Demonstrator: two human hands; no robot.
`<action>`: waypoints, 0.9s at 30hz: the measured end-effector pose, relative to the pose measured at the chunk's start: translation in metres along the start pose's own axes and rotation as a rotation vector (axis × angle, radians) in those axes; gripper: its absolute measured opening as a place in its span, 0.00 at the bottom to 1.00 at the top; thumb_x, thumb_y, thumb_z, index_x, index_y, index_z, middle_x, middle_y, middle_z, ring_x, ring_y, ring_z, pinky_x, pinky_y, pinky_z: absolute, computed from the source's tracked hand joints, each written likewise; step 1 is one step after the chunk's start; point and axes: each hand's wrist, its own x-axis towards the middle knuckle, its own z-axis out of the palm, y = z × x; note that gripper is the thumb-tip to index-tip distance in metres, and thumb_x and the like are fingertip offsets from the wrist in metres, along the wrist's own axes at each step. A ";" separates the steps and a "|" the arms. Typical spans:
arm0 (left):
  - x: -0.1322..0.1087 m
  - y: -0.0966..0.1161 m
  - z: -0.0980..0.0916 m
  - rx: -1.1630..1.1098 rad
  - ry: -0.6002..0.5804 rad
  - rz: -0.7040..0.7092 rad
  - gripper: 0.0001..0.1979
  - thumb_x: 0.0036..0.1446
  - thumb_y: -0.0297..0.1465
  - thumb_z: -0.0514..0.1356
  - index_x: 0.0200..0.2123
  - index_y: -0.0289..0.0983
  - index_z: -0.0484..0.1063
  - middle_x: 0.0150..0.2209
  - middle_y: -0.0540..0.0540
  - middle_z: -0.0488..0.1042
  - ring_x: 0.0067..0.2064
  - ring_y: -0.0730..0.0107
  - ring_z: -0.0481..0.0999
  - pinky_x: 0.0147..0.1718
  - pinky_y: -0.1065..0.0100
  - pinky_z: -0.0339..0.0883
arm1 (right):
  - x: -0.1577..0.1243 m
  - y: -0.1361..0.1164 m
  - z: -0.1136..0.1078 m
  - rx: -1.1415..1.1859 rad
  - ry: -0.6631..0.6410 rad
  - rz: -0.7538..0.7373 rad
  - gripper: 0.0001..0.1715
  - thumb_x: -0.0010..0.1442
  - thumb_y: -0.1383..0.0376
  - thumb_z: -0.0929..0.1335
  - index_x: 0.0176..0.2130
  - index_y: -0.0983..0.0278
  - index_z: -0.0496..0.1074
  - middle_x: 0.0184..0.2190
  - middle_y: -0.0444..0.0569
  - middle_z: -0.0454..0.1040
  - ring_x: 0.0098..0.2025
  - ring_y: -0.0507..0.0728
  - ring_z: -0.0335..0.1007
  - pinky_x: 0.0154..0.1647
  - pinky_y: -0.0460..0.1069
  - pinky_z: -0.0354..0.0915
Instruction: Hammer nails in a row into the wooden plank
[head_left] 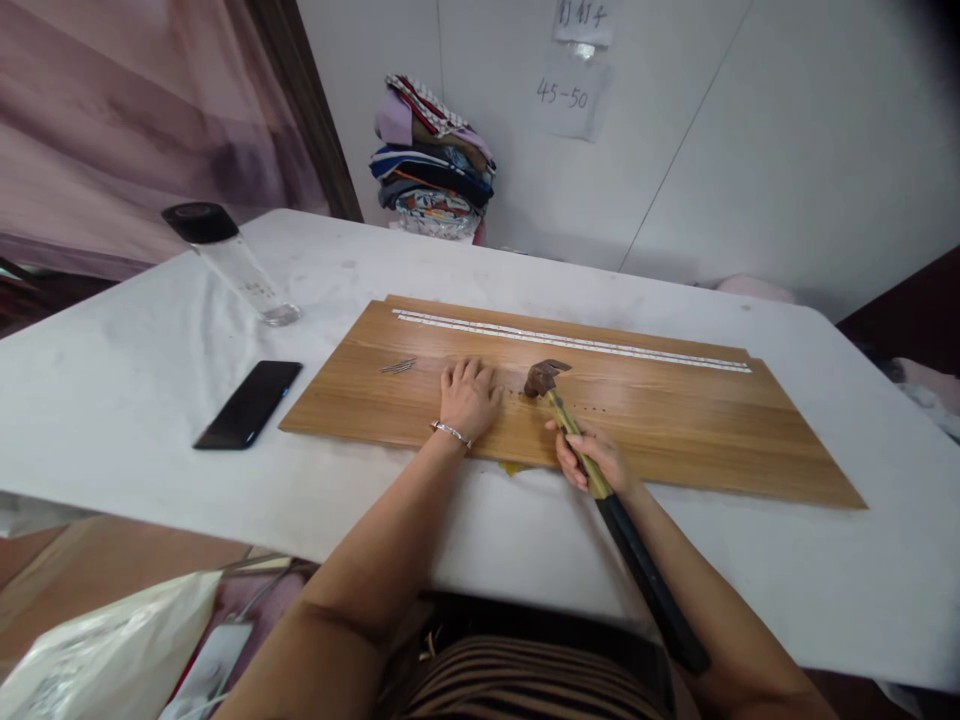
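Note:
A wood-grain board (675, 430) lies flat on the table. My left hand (471, 400) rests palm down on it, fingers spread, with a bracelet at the wrist. My right hand (592, 458) grips the yellow part of a claw hammer (637, 560) with a long black handle end. Its rusty head is over the board, just right of my left hand; whether it touches the wood I cannot tell. A row of small dark dots (589, 408), likely nail heads, runs along the board beside the hammer head. Several loose nails (397, 367) lie left of my left hand.
Two white measuring strips (570, 342) run along the board's far side. A black phone (249, 405) and a clear bottle with a black lid (236, 265) are on the white-covered table (360, 520) at left. Folded clothes (435, 160) are stacked by the wall.

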 end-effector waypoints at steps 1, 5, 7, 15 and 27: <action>0.000 0.000 0.000 -0.001 0.001 -0.001 0.18 0.69 0.35 0.58 0.57 0.44 0.80 0.69 0.38 0.73 0.72 0.46 0.65 0.72 0.41 0.55 | 0.000 0.000 0.000 -0.003 -0.004 0.004 0.23 0.63 0.53 0.74 0.52 0.61 0.72 0.24 0.35 0.66 0.14 0.46 0.54 0.12 0.43 0.51; 0.000 0.000 -0.001 -0.006 -0.005 -0.002 0.18 0.69 0.35 0.57 0.57 0.43 0.80 0.68 0.38 0.74 0.72 0.44 0.65 0.72 0.40 0.56 | 0.000 -0.002 0.002 0.001 -0.006 -0.028 0.23 0.63 0.53 0.73 0.53 0.61 0.72 0.23 0.34 0.66 0.14 0.46 0.52 0.12 0.43 0.51; 0.000 0.000 -0.001 -0.002 -0.011 -0.005 0.19 0.69 0.36 0.57 0.58 0.42 0.80 0.68 0.37 0.73 0.72 0.44 0.65 0.72 0.40 0.55 | 0.000 -0.002 0.004 0.011 0.002 -0.042 0.23 0.63 0.53 0.73 0.52 0.61 0.72 0.23 0.34 0.65 0.14 0.46 0.52 0.12 0.43 0.51; 0.000 0.001 -0.004 0.019 -0.029 -0.008 0.20 0.70 0.36 0.56 0.59 0.43 0.79 0.70 0.38 0.72 0.73 0.46 0.64 0.73 0.42 0.55 | 0.001 0.000 0.005 0.003 0.007 -0.037 0.22 0.64 0.53 0.73 0.52 0.62 0.72 0.24 0.35 0.66 0.14 0.46 0.53 0.12 0.43 0.52; -0.001 0.004 -0.008 0.044 -0.060 -0.019 0.21 0.70 0.36 0.55 0.61 0.41 0.78 0.71 0.37 0.71 0.74 0.48 0.63 0.74 0.44 0.54 | 0.003 0.001 0.002 0.027 -0.014 -0.021 0.23 0.63 0.53 0.74 0.53 0.62 0.72 0.24 0.34 0.67 0.14 0.46 0.53 0.12 0.43 0.54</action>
